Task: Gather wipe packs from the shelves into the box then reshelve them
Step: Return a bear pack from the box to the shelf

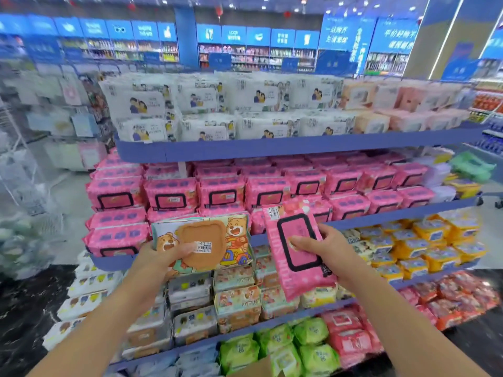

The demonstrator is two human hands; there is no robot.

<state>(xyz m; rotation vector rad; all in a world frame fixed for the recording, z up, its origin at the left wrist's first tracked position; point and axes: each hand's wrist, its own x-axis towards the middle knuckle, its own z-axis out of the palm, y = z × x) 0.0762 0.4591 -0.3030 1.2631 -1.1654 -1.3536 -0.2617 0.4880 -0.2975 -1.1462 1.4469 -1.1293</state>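
Observation:
My left hand [163,255] grips a wipe pack with cartoon bears and an orange lid [206,240], held flat in front of the pink-pack shelf. My right hand [324,247] grips a pink wipe pack with a black-framed lid [295,240], thumb on the lid, tilted in front of the same shelf. Rows of pink packs [217,194] fill that second shelf [381,216]. A corner of the cardboard box [258,368] shows at the bottom edge.
White packs [206,104] line the top shelf. Bear packs [236,303] and yellow packs [424,240] sit on the third shelf, green packs [272,346] and red packs [351,338] lower. A dark floor [27,308] lies left; a rack of hanging goods [68,110] stands far left.

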